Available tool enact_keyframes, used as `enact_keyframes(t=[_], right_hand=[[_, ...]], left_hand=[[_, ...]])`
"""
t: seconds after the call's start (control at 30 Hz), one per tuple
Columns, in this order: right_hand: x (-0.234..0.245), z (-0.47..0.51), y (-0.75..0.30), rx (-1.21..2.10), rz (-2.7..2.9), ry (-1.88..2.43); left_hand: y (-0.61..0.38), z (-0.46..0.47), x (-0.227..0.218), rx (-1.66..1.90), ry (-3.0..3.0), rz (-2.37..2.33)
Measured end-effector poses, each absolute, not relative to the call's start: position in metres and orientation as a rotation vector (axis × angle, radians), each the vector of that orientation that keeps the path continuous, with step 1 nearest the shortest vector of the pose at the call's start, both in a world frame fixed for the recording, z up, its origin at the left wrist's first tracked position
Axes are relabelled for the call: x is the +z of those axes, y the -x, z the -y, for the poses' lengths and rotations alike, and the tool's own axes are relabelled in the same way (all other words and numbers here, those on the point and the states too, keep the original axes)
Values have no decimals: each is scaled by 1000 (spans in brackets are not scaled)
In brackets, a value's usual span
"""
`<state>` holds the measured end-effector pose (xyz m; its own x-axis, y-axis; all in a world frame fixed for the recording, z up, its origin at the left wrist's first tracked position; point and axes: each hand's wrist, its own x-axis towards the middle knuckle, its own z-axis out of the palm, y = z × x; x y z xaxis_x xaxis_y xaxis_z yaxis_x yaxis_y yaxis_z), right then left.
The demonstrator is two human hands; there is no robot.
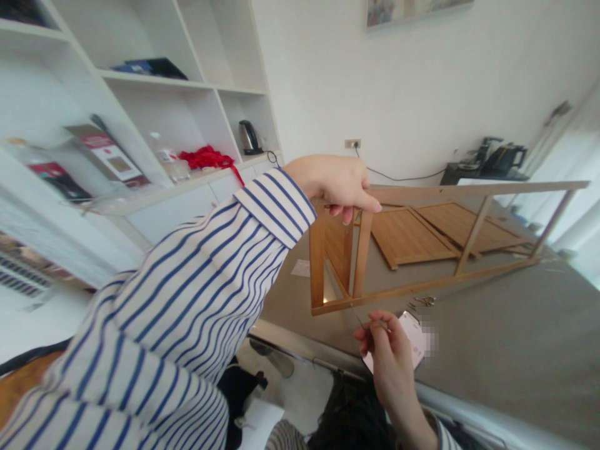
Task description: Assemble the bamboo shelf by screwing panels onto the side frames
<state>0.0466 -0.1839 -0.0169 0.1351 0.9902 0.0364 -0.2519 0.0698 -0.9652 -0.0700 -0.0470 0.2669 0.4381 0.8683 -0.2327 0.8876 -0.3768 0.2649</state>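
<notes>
A wooden frame [403, 289] with slim rails and uprights stands on its long edge on the grey table. My left hand [340, 184] grips its upper near corner, fingers curled over the top rail. My right hand [387, 347] is lower, in front of the bottom rail, pinching a thin metal rod [359, 317], perhaps an Allen key. The rod points up toward the rail near an upright's foot; whether its tip sits in a hole I cannot tell. Below the right hand lies a pink phone [413, 340], partly covered. Beside it are several small metal screws [425, 301].
Behind the frame, slatted wooden panels [407, 240] lie on the grey table [506, 350]. A white paper slip [300, 268] is left of the frame. White shelves [154, 87] stand at left, holding a kettle [249, 136] and red cloth [206, 158]. A black appliance [506, 157] sits far right.
</notes>
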Motion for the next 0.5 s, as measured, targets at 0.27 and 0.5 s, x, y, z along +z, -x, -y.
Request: enact_keyframes(t=[0.27,0.5], right_hand=[[-17,181,-74,505,1759,1069],[9,179,-93,-408,2407,989]], left_hand=[[69,48,267,-74,-2351,-1480],[68,50,268,-100,-2368,-1504]])
